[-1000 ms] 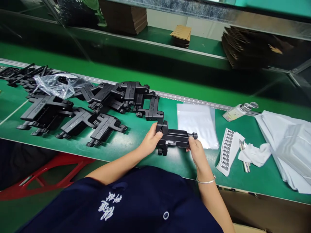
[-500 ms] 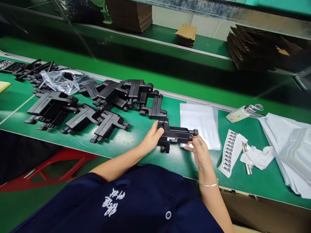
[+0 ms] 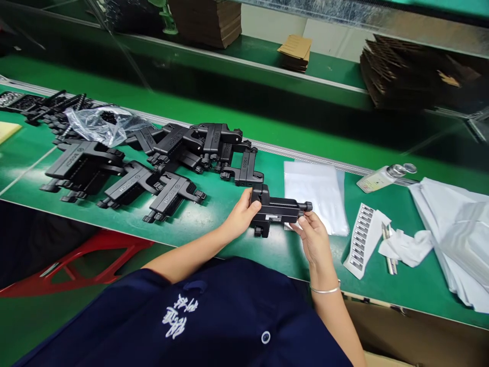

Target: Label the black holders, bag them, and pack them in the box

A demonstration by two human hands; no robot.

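Above the green bench I hold a black plastic clamp bracket (image 3: pixel 280 210) in front of me, lying sideways, with a small white label on its near side. My left hand (image 3: pixel 242 211) is closed around its left end, thumb on top. At the other end, the fingertips of my right hand (image 3: pixel 314 232) pinch a small knob (image 3: pixel 301 214); the fingers partly hide it. A second knob (image 3: pixel 307 206) sticks out just above. Similar brackets marked BOSCH (image 3: pixel 171 198) lie to the left, and one more bracket (image 3: pixel 248 168) rests just behind my left hand.
Clear plastic bags (image 3: pixel 315 191) lie behind my right hand. Further right are a label sheet (image 3: pixel 361 239), a crumpled tissue (image 3: pixel 408 247), a bottle (image 3: pixel 376 179) and white bags (image 3: pixel 439 224). Small black parts and a plastic bag (image 3: pixel 101 125) sit at far left.
My right fingers have shifted slightly around the knob and drawn closer together. The bracket has tipped a little and stays in both hands.
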